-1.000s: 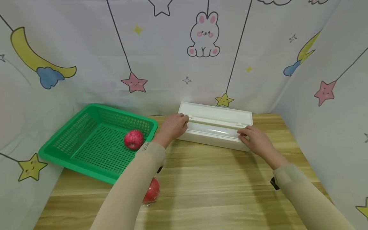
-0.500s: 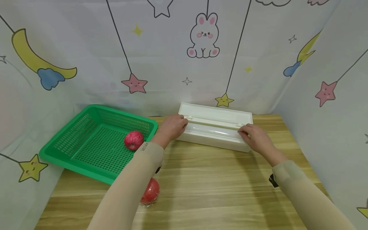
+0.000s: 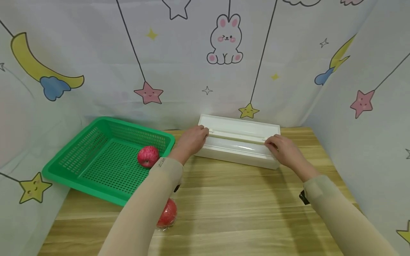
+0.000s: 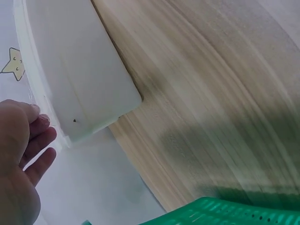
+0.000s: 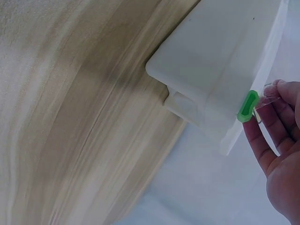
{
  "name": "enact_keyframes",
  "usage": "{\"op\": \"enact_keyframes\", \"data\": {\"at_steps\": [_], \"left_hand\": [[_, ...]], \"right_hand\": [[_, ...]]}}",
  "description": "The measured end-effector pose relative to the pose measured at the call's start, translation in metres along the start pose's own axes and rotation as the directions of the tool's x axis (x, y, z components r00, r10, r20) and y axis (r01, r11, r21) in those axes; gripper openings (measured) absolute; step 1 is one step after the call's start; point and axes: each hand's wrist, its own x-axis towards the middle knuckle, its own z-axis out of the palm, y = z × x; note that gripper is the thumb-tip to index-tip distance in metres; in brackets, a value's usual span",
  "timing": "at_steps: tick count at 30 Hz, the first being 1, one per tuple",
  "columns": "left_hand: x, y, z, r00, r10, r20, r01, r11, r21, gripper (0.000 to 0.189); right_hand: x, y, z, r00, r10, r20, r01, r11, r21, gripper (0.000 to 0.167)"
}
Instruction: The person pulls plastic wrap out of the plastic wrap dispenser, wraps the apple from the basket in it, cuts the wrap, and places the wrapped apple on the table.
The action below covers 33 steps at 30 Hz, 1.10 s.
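A long white cling film dispenser (image 3: pixel 240 156) stands at the back of the table, its lid (image 3: pixel 240 125) tipped back. My left hand (image 3: pixel 193 139) is at the left end of its opening, with thumb and fingertips together. At the right end, my right hand (image 3: pixel 285 151) pinches the edge of the clear cling film (image 5: pixel 268 96), seen in the right wrist view beside a green slider (image 5: pixel 248 106). In the left wrist view, the left thumb and forefinger (image 4: pixel 35 115) meet at the dispenser's edge, where a thin bit of film shows. The film between the hands is barely visible.
A green plastic basket (image 3: pixel 80 181) stands at the left with a red apple (image 3: pixel 148 156) in it. Another red fruit in clear wrap (image 3: pixel 168 213) lies on the wooden table (image 3: pixel 237 209), partly behind the left sleeve. A patterned curtain (image 3: pixel 179 71) hangs close behind the dispenser.
The right fingertips have closed together and moved slightly back toward the lid. My left hand has barely moved. The dispenser, basket and fruit keep their places.
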Motion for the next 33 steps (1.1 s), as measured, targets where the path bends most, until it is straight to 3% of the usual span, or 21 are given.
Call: {"op": "enact_keyframes", "data": {"at_steps": [9, 16, 24, 33], "left_hand": [[0.003, 0.004, -0.01, 0.995, -0.046, 0.088, 0.045, 0.999, 0.017, 0.015], [0.004, 0.002, -0.017, 0.993, -0.077, 0.086, 0.082, 0.995, -0.055, 0.016], [0.012, 0.001, -0.029, 0.985, -0.132, 0.115, 0.148, 0.977, -0.151, 0.023], [0.015, 0.002, -0.045, 0.975, -0.169, 0.142, 0.197, 0.956, -0.219, 0.022]], "right_hand": [[0.006, -0.005, -0.009, 1.0, -0.008, -0.001, 0.008, 1.0, 0.012, 0.008], [0.011, -0.005, -0.016, 0.999, -0.027, -0.02, 0.028, 0.999, 0.027, 0.007], [0.015, -0.004, -0.028, 1.0, 0.018, 0.001, -0.018, 0.999, 0.049, 0.013], [0.019, -0.007, -0.042, 0.999, -0.008, -0.053, 0.01, 0.999, 0.041, 0.009]]}}
